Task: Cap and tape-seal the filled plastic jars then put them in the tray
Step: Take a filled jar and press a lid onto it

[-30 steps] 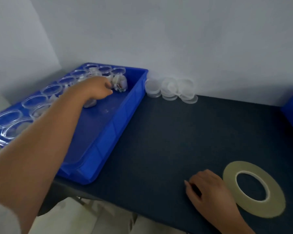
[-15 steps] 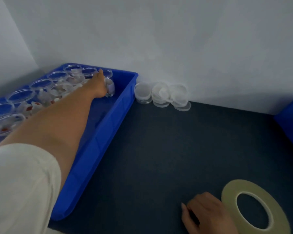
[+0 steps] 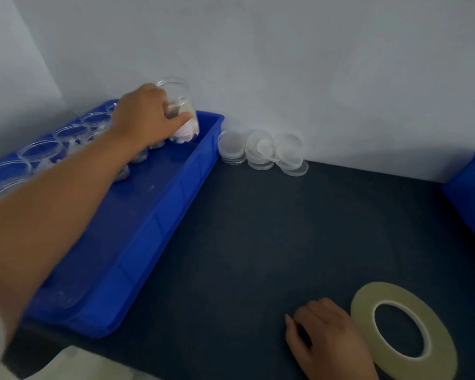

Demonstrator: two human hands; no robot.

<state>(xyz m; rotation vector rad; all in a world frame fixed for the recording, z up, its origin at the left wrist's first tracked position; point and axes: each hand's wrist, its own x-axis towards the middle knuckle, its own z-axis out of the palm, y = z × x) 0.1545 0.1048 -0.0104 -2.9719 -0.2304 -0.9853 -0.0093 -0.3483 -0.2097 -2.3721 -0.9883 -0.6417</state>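
My left hand (image 3: 146, 116) grips a clear, uncapped plastic jar (image 3: 182, 111) with pale contents and holds it lifted above the far end of the blue tray (image 3: 159, 231). Several more open filled jars (image 3: 40, 152) stand in rows along the tray's left side. Clear lids (image 3: 261, 149) lie in small stacks against the wall, right of the tray. A flat roll of pale yellow tape (image 3: 403, 330) lies on the dark table at the front right. My right hand (image 3: 324, 341) rests on the table just left of the tape, fingers loosely curled, holding nothing.
The dark table mat (image 3: 272, 229) stretches between tray and tape. A second blue bin (image 3: 472, 193) shows at the right edge. A grey wall closes the back and left. The table's front edge runs below the tray's near corner.
My left hand has closed round a jar in the tray's far end and raised it above the tray rim. My right hand stays beside the tape roll.
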